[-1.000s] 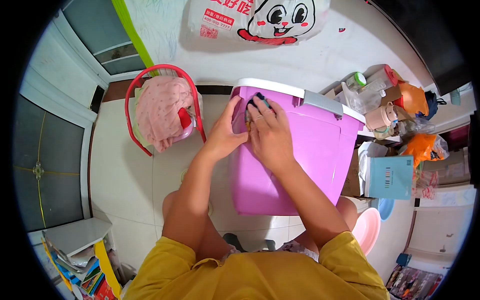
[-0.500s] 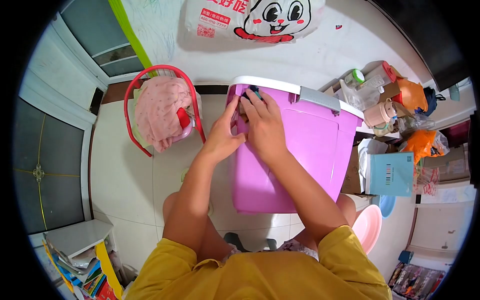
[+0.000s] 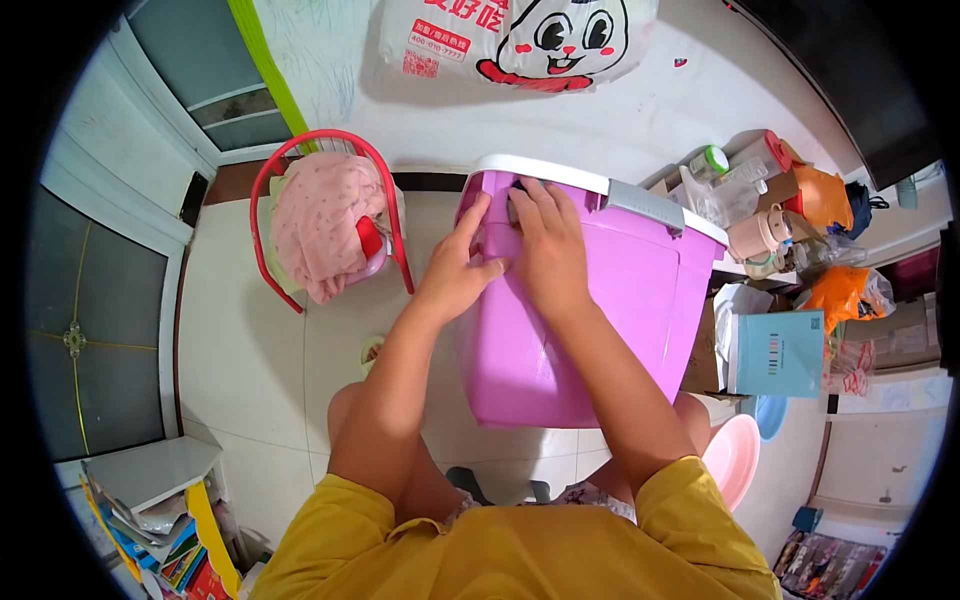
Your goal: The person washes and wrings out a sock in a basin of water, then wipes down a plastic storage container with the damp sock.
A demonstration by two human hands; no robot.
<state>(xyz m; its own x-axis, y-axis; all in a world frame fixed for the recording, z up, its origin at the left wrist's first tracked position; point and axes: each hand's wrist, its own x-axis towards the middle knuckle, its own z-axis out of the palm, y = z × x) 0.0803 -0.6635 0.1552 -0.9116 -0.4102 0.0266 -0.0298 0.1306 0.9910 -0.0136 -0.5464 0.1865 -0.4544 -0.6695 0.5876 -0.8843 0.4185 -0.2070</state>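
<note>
A purple plastic storage box (image 3: pixel 610 330) stands tilted before me, with its white rim (image 3: pixel 540 168) on the far side and a grey latch (image 3: pixel 645 207) on that rim. My left hand (image 3: pixel 457 268) rests against the box's far left corner, fingers stretched out and thumb apart, with nothing visible in it. Beside it, my right hand (image 3: pixel 548 245) lies over the same corner, fingers bent together over a small dark piece (image 3: pixel 516 203) just under the rim. Most of that piece is hidden by the fingers, so its kind cannot be made out.
A red-framed child's chair (image 3: pixel 398 235) holds a pink cloth (image 3: pixel 320 230) on the left. To the right are a light blue box (image 3: pixel 780 352), a pink basin (image 3: pixel 735 460), and a pink flask (image 3: pixel 757 235) among bottles and bags. A bookshelf (image 3: pixel 160 475) stands at lower left.
Both hands have shifted slightly right in the picture, staying at the box's far left corner. The right-hand fingers have moved over the small dark piece. The box has barely moved.
</note>
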